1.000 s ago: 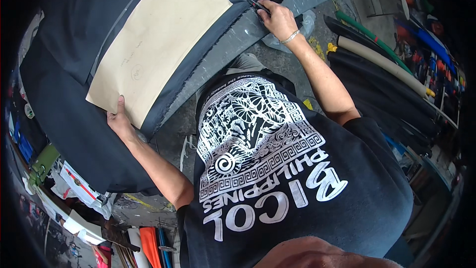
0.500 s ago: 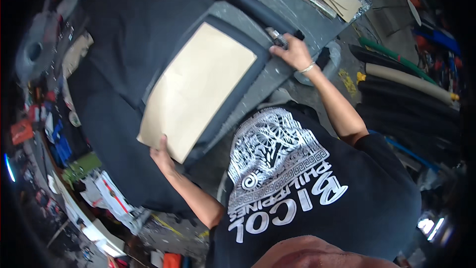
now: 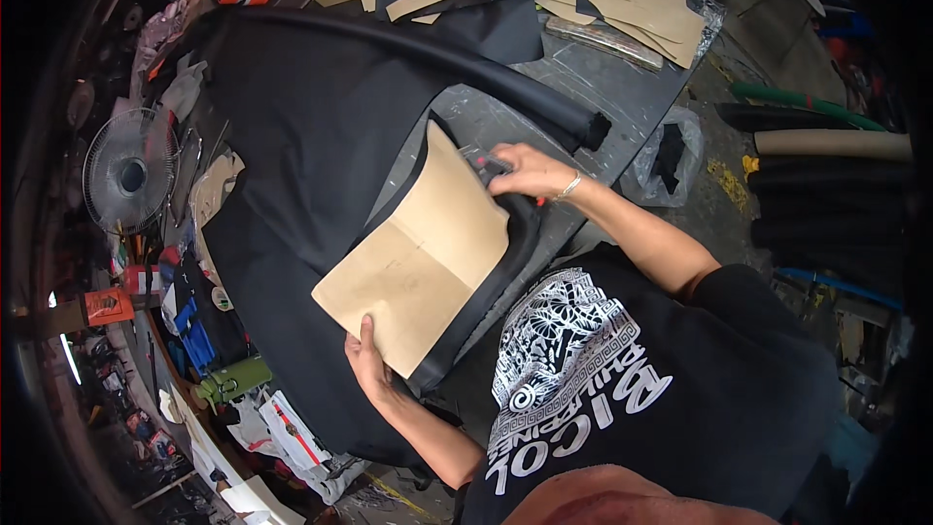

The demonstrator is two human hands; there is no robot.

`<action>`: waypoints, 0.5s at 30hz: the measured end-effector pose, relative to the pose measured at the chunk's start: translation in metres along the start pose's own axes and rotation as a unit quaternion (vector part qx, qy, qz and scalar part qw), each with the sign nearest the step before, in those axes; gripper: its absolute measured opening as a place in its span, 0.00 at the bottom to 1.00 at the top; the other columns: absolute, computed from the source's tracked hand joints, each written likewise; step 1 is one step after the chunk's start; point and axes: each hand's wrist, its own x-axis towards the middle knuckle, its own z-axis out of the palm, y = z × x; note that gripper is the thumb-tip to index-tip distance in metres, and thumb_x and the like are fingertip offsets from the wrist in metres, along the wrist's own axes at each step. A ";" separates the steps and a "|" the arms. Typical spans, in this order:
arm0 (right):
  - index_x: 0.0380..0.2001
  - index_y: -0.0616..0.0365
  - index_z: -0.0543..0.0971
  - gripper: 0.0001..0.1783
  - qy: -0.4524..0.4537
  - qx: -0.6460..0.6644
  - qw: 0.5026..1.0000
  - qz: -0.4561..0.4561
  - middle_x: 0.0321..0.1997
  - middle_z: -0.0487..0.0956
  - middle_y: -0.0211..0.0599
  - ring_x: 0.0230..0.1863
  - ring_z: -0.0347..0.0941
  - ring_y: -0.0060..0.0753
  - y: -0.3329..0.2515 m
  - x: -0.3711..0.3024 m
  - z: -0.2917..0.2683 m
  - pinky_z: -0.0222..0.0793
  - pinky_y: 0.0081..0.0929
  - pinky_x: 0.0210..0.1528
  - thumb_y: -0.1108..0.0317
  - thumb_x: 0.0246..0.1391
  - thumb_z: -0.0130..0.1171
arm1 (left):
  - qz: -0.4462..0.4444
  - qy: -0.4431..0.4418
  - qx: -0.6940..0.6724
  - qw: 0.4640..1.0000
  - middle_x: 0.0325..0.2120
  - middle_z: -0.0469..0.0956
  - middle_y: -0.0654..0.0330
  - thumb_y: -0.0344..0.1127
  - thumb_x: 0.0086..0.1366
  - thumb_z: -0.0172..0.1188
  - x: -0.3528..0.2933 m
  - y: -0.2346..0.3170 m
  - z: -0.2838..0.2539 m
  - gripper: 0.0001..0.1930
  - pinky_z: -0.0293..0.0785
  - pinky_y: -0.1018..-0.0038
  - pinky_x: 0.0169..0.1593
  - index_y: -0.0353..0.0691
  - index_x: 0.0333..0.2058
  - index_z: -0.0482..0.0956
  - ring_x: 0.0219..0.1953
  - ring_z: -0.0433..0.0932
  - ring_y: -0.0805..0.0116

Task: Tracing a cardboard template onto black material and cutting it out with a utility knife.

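A tan card sheet (image 3: 403, 258) lies over a piece of black fabric (image 3: 476, 297), bent across its middle, its far part angled up. My left hand (image 3: 369, 365) pinches its near left corner, thumb on top and fingers underneath. At the sheet's right edge, my right hand (image 3: 530, 173) is closed around a small dark hand tool (image 3: 494, 167). Blur and fingers hide the tool's exact kind. Black fabric shows along the sheet's far left and right edges.
A wide black cloth (image 3: 301, 126) covers much of the grey table (image 3: 612, 87), with a rolled length (image 3: 525, 87) across it. Tan card pieces (image 3: 632, 5) lie at the back. A fan (image 3: 131, 173) stands left; a clear plastic bag (image 3: 671, 160) is beyond the table's right edge.
The card sheet has gone from nearly flat to bent across its middle. My right hand, with the tool, has come closer to its right edge. The view has shifted too.
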 end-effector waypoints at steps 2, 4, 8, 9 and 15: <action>0.48 0.64 0.82 0.27 -0.077 0.090 0.987 -0.111 0.57 0.76 0.50 0.60 0.72 0.47 -0.044 0.003 0.012 0.69 0.33 0.61 0.60 0.45 0.65 | 0.050 -0.046 -0.031 0.997 0.43 0.82 0.52 0.40 0.71 0.60 0.001 0.021 0.033 0.20 0.80 0.68 0.45 0.31 0.54 0.73 0.42 0.83 0.64; 0.43 0.68 0.81 0.20 -0.166 0.103 0.971 -0.139 0.67 0.70 0.48 0.65 0.68 0.42 -0.079 -0.005 0.019 0.66 0.35 0.65 0.69 0.46 0.63 | 0.067 -0.031 -0.073 0.995 0.40 0.83 0.54 0.40 0.73 0.58 -0.010 0.048 0.087 0.16 0.79 0.73 0.40 0.32 0.50 0.75 0.36 0.83 0.70; 0.37 0.61 0.81 0.15 -0.269 0.000 0.937 -0.225 0.65 0.71 0.49 0.59 0.70 0.51 -0.105 -0.014 0.029 0.68 0.40 0.62 0.69 0.42 0.64 | 0.079 -0.045 -0.175 0.980 0.29 0.79 0.63 0.47 0.76 0.53 -0.006 0.056 0.158 0.16 0.76 0.77 0.31 0.38 0.45 0.76 0.27 0.78 0.74; 0.33 0.60 0.80 0.12 -0.203 0.004 0.940 -0.275 0.65 0.71 0.46 0.54 0.70 0.48 -0.092 -0.020 0.029 0.69 0.41 0.59 0.69 0.41 0.65 | 0.046 -0.076 -0.197 0.976 0.32 0.80 0.63 0.50 0.76 0.51 -0.016 0.071 0.175 0.18 0.77 0.76 0.31 0.39 0.47 0.76 0.27 0.79 0.73; 0.37 0.59 0.82 0.16 -0.287 -0.051 0.929 -0.226 0.40 0.74 0.39 0.48 0.73 0.43 -0.070 -0.026 -0.031 0.70 0.40 0.51 0.58 0.51 0.69 | 0.073 -0.208 -0.018 0.975 0.46 0.81 0.59 0.29 0.69 0.59 0.005 0.069 0.222 0.18 0.78 0.75 0.47 0.32 0.56 0.74 0.44 0.81 0.71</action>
